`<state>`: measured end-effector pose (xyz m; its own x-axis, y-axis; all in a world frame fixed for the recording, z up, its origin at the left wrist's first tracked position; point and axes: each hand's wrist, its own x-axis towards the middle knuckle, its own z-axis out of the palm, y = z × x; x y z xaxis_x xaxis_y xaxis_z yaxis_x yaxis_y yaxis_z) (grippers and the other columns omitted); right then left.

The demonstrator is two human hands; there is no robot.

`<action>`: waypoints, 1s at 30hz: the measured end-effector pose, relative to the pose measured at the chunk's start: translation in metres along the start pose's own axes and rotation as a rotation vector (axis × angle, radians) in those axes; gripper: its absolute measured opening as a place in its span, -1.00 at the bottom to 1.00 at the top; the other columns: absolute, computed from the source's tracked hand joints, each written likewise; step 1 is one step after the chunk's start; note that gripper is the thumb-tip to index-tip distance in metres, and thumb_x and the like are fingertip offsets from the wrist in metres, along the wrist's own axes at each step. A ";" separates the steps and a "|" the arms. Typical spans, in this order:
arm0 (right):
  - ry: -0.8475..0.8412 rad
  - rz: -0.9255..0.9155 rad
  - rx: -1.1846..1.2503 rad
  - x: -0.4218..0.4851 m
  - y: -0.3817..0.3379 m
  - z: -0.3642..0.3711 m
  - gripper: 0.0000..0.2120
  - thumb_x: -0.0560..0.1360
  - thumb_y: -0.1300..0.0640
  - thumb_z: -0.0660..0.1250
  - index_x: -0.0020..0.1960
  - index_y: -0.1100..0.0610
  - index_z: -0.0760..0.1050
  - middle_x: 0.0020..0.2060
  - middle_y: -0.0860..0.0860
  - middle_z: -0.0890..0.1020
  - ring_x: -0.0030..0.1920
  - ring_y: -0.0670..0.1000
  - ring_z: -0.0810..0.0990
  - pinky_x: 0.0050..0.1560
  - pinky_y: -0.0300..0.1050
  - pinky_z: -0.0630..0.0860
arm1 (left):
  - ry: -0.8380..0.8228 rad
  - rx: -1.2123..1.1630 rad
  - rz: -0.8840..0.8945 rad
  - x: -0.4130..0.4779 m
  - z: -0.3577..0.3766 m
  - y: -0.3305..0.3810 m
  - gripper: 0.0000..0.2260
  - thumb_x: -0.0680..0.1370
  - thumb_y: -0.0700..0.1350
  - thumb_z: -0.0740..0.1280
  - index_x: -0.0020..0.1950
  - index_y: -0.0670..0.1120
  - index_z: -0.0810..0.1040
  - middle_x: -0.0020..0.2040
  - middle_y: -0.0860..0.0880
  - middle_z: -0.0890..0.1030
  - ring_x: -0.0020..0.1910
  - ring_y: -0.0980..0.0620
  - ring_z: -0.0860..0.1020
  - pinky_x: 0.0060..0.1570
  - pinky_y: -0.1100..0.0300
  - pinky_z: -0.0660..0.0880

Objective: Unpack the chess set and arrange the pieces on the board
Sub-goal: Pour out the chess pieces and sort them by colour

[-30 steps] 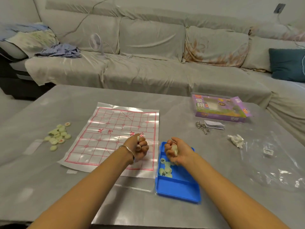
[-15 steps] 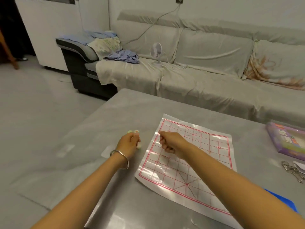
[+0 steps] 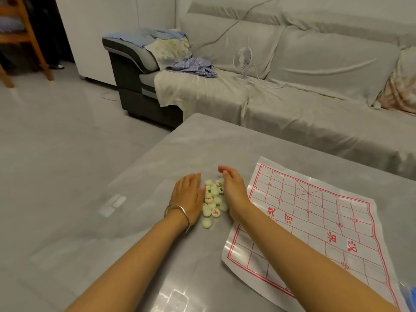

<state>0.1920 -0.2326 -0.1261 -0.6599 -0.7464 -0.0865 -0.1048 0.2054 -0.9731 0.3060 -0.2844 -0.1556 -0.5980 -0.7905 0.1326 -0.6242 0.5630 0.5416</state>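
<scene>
- Pile of pale disc chess pieces (image 3: 213, 200) sits on the grey counter (image 3: 144, 264), just left of the board's near-left corner and off the board itself.
- Some discs show red characters face up, at least one shows a dark character, and the rest show blank faces.
- One disc lies at the near end of the pile, slightly apart from the cluster.
- Left hand (image 3: 188, 194): palm down, fingers straight and together, flat on the counter against the pile's left side. It grips nothing.
- Right hand (image 3: 234, 192): stands on its edge with fingers straight and together, palm facing the pile, against its right side. It grips nothing.
- The pile is bracketed between the two hands, and both touch the outer discs.
- Silver bangle (image 3: 177, 210) on the left wrist.
- Board (image 3: 315, 221): thin glossy sheet with a red grid and red characters, lying flat to the right of the hands; no pieces on the part in view. The right forearm crosses its near-left corner.
- Blue tray (image 3: 410, 298): only a sliver shows at the bottom right edge.
- Background: covered sofa (image 3: 315, 86) with a small desk fan (image 3: 243, 57) and a heap of clothes (image 3: 193, 67) on it.
</scene>
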 end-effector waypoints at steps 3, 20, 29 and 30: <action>-0.163 -0.094 -0.195 -0.003 0.007 0.005 -0.58 0.66 0.03 -0.08 0.42 0.14 0.28 0.37 0.01 0.35 0.39 -0.02 0.29 0.42 -0.15 0.15 | -0.126 0.156 -0.005 -0.001 0.002 0.002 -0.51 0.64 0.06 -0.10 0.52 -0.09 -0.08 0.54 -0.04 -0.04 0.51 0.00 -0.07 0.45 0.16 -0.15; -0.310 -0.102 -0.306 -0.053 -0.023 -0.100 -0.46 0.58 -0.19 -0.25 0.42 -0.08 0.27 0.48 -0.07 0.21 0.49 0.02 0.13 0.43 0.04 0.02 | -0.193 0.070 0.079 -0.044 -0.023 0.043 -0.49 0.62 0.10 -0.05 0.52 -0.04 -0.07 0.54 0.01 -0.05 0.51 0.01 -0.07 0.47 0.11 -0.10; -0.110 -0.054 -0.459 -0.144 0.004 -0.287 -0.50 0.54 -0.28 -0.11 0.38 -0.16 0.29 0.45 -0.07 0.29 0.44 0.03 0.25 0.46 0.05 0.13 | -0.284 0.051 0.316 -0.092 0.019 0.166 -0.48 0.61 0.15 -0.08 0.52 0.01 -0.09 0.54 0.05 -0.11 0.51 0.06 -0.14 0.47 0.13 -0.17; -0.084 -0.043 -0.441 -0.156 0.010 -0.307 -0.53 0.57 -0.22 -0.07 0.39 -0.10 0.31 0.42 -0.06 0.32 0.42 0.01 0.28 0.44 -0.02 0.17 | -0.310 0.045 0.334 -0.100 0.029 0.182 -0.48 0.61 0.15 -0.07 0.52 0.02 -0.09 0.54 0.05 -0.11 0.51 0.06 -0.14 0.46 0.13 -0.17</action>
<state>0.0651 0.0803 -0.0569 -0.5873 -0.8052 -0.0827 -0.4499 0.4097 -0.7935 0.2373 -0.0962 -0.0942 -0.8883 -0.4579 0.0356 -0.3884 0.7904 0.4738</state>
